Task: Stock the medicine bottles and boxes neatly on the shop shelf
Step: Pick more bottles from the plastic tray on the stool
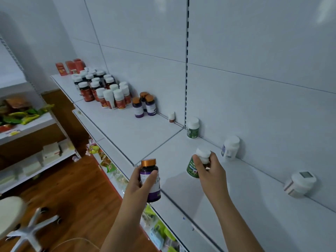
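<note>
You were mid-placement: your right hand [209, 167] had its fingers clamped on the green bottle [192, 167] over the shelf [145, 135], your left hand [141, 184] gripped the purple bottle [151, 180]. Next, I judged, each needed setting beside its matching bottles.

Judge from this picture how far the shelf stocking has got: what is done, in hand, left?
Done: bottle groups and red boxes stand on the shelf. In hand: left hand grips a purple bottle, right hand a green bottle. Left: placing both.
</note>
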`<state>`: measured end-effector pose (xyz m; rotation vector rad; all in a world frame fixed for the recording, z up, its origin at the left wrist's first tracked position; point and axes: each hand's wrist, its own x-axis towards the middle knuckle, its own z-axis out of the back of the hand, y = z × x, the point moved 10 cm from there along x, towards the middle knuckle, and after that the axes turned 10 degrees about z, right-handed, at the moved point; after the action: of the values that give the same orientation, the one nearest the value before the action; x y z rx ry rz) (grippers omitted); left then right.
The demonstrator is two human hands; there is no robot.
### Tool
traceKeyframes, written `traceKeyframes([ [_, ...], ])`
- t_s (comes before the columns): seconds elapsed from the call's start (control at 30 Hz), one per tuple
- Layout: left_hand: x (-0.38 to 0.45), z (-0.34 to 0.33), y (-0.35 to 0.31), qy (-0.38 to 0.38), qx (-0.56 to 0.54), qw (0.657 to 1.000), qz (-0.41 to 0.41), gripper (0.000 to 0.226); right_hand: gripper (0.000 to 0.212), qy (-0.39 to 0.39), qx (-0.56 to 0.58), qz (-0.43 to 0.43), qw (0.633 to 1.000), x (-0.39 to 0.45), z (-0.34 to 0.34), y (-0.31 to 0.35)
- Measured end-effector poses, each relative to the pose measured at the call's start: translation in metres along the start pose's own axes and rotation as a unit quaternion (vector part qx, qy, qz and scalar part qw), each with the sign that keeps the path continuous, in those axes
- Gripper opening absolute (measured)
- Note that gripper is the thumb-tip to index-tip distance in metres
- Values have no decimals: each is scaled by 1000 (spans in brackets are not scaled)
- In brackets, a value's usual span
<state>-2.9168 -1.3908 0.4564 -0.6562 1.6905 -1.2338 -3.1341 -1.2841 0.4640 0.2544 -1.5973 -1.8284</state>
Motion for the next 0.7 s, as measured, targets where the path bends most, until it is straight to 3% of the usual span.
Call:
traceKeyframes([
  [0.3,99,-11,-19,32,39,999,1,30,33,-91,-106,11,990,92,-3,-35],
  [0.47,146,-8,-36,68,58,996,-8,32,45,-123,-176,-34,976,110,-15,-65],
  [0.6,188,7,-57,106,84,990,-36,29,51,-283,-352,16,892,82,-15,-14],
  [0.67,210,21,-69,112,93,988,-51,30,37,-307,-347,64,884,65,-45,13],
  [0.7,220,29,-76,114,97,987,-58,31,33,-284,-342,91,891,63,-67,22],
])
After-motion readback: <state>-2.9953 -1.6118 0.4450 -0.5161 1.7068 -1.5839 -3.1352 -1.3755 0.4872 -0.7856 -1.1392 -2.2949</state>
